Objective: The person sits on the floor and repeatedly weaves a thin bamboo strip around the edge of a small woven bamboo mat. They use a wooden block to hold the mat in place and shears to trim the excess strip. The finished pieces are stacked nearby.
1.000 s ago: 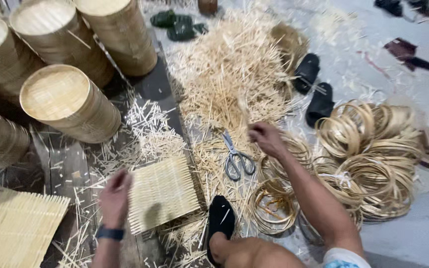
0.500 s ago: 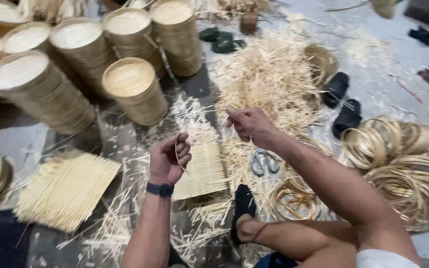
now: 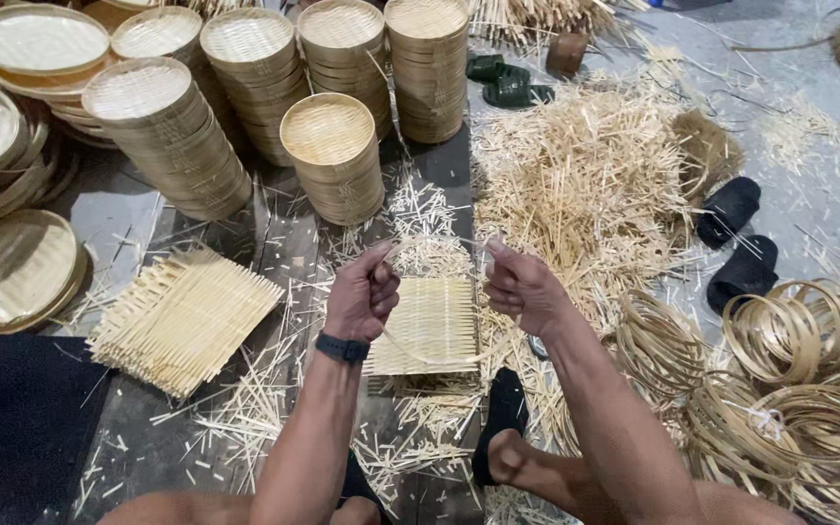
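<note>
Stacks of round bamboo trays (image 3: 332, 160) fill the far left of the floor (image 3: 809, 58), and a broad heap of loose splints (image 3: 585, 185) spreads to the right of them. A pile of bamboo hoops (image 3: 799, 389) lies at the right, near the person's right arm. A woven mat (image 3: 182, 316) rests at the left on dark boards, and a smaller mat (image 3: 430, 326) lies on the floor directly under the two raised hands. Two black sandals (image 3: 736, 238) sit beside the heap, and a green pair (image 3: 507, 83) lies farther back. The left hand (image 3: 362, 297), with a dark watch (image 3: 342, 347) on its wrist, is curled into a near fist, pinching one end of a thin strip (image 3: 435, 243). The right hand (image 3: 522, 287) is likewise closed, thumb and fingers gripping the other end. The strip is held in the air between the hands, above the smaller mat; its long axis runs left to right across the view, bowed slightly upward in the middle. A loose tail of strip hangs down from the left hand toward the mat.
</note>
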